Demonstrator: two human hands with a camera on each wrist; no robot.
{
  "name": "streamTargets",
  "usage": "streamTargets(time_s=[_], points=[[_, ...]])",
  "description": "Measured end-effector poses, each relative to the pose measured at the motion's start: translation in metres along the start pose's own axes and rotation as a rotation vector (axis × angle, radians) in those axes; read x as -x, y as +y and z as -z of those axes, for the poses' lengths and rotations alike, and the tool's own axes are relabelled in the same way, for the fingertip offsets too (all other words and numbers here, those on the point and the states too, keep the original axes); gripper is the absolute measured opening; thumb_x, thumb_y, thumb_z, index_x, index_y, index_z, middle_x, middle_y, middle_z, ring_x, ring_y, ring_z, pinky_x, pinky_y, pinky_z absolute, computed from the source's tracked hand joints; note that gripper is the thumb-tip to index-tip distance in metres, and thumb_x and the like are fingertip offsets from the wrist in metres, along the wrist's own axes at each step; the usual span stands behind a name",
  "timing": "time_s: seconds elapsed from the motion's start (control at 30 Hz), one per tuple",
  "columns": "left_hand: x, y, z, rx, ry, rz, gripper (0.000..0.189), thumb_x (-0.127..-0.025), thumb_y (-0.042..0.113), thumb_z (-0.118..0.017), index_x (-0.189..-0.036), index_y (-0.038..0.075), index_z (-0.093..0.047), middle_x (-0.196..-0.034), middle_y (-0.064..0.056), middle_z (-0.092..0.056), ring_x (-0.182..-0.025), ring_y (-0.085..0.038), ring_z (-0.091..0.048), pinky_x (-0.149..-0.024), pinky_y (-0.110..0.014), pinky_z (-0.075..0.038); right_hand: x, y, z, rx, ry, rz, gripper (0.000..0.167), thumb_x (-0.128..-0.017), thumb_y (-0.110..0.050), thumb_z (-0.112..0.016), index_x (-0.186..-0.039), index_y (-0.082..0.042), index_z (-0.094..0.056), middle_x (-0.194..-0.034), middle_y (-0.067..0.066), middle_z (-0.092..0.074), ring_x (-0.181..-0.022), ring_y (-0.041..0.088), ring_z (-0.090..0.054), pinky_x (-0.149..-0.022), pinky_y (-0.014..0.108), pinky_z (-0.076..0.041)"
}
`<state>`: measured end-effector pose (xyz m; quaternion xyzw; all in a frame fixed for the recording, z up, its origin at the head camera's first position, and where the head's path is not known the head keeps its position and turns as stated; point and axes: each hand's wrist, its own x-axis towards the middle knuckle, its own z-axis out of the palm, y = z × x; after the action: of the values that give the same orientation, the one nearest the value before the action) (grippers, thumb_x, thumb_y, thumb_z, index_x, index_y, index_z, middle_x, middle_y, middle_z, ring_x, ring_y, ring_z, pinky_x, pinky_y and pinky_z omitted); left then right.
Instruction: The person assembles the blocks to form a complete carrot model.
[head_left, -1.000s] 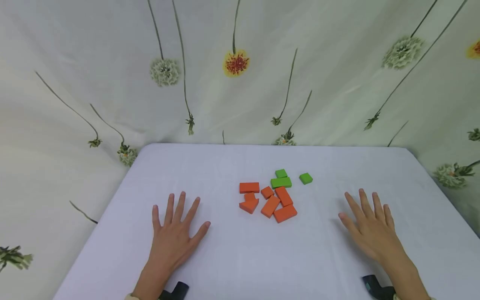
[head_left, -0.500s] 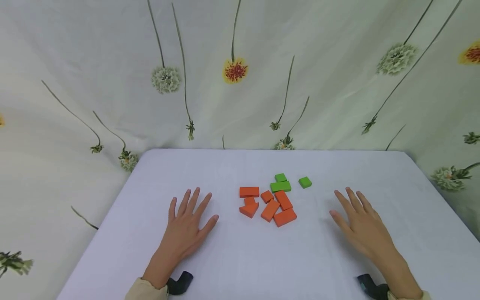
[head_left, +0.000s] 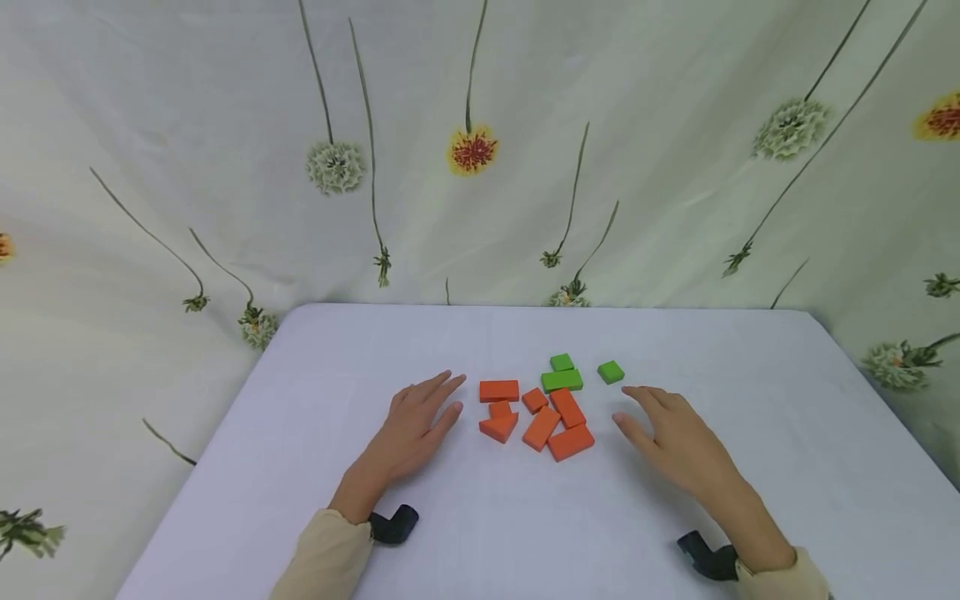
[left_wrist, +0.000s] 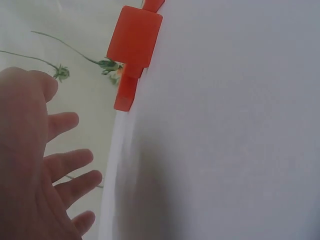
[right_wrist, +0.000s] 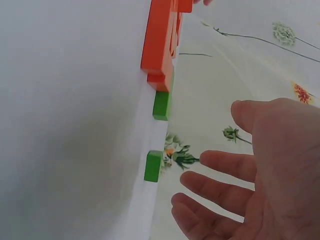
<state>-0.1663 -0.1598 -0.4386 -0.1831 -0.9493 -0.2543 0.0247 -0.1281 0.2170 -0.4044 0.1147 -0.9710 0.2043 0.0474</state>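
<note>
Seven orange blocks (head_left: pixel 542 428) and three green blocks (head_left: pixel 562 381) lie on the white-covered worktop (head_left: pixel 480 525), grouped between the person's two hands. Position of the blocks: centre of the worktop, somewhat towards its far edge. All rest low and flat, which in my judgement keeps them steady with no support from either side.

Left grip (head_left: pixel 415 429): released, grasping nothing. Its fingers extend towards an orange oblong block (head_left: pixel 498 391), with a visible gap between. Below that oblong sit a small orange block (head_left: pixel 499 409) and an orange triangular block (head_left: pixel 498 427), in a column; firm contact among them cannot be confirmed.

Right grip (head_left: pixel 675 433): released, also without load. Fingers are gently bent, thumb apart; the fingertips are just beside a lone green block (head_left: pixel 611 372), which stands apart from the other two green pieces.

Shadows beneath both grips suggest they are raised off the worktop. Placement on opposite flanks appears to give each side its own reach to the group without disturbing it.

Each wrist bears a black device, left (head_left: pixel 394 526) and right (head_left: pixel 708 557). Behind the worktop hangs a flower-printed cloth (head_left: pixel 675 225).
</note>
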Motion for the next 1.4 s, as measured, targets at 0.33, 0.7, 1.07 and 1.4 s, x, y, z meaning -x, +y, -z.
streamTargets(time_s=[0.33,0.7,1.07,1.4], points=[[-0.026,0.011,-0.013,0.159,-0.088,-0.023,0.048,-0.109,0.035,-0.046,-0.156,0.024,-0.047,-0.163,-0.005,-0.042,-0.152,-0.029,-0.034,-0.125,-0.059,-0.024,-0.020,-0.029,-0.010,-0.075,-0.083,-0.013,0.037,-0.099,-0.034,-0.067,-0.124,-0.007,-0.069,-0.119,0.009,-0.071,-0.109,0.029,-0.065,-0.087,0.047,-0.061],[-0.034,0.014,-0.026,0.109,-0.067,-0.109,0.041,-0.106,0.019,-0.049,-0.144,0.011,-0.061,-0.149,-0.007,-0.057,-0.143,-0.029,-0.046,-0.121,-0.055,-0.032,-0.020,-0.046,-0.038,-0.099,-0.140,0.030,0.033,-0.089,-0.039,-0.080,-0.108,-0.014,-0.070,-0.095,-0.006,-0.059,-0.085,0.012,-0.051,-0.072,0.029,-0.049],[-0.033,0.002,-0.021,-0.056,0.082,-0.224,0.032,-0.094,0.010,-0.073,-0.126,0.011,-0.075,-0.118,-0.005,-0.072,-0.115,-0.026,-0.064,-0.105,-0.050,-0.049,-0.021,-0.046,-0.050,-0.100,-0.097,0.004,0.046,-0.080,-0.040,-0.088,-0.110,-0.014,-0.065,-0.102,-0.001,-0.054,-0.085,0.012,-0.049,-0.066,0.024,-0.047],[-0.036,-0.001,-0.017,0.048,0.092,-0.212,0.018,-0.089,0.016,-0.082,-0.103,0.010,-0.073,-0.134,-0.015,-0.068,-0.123,-0.031,-0.064,-0.107,-0.051,-0.052,-0.021,-0.037,-0.041,-0.139,-0.125,-0.087,0.057,-0.077,-0.039,-0.090,-0.115,-0.008,-0.061,-0.098,0.001,-0.056,-0.086,0.015,-0.052,-0.071,0.027,-0.050]])
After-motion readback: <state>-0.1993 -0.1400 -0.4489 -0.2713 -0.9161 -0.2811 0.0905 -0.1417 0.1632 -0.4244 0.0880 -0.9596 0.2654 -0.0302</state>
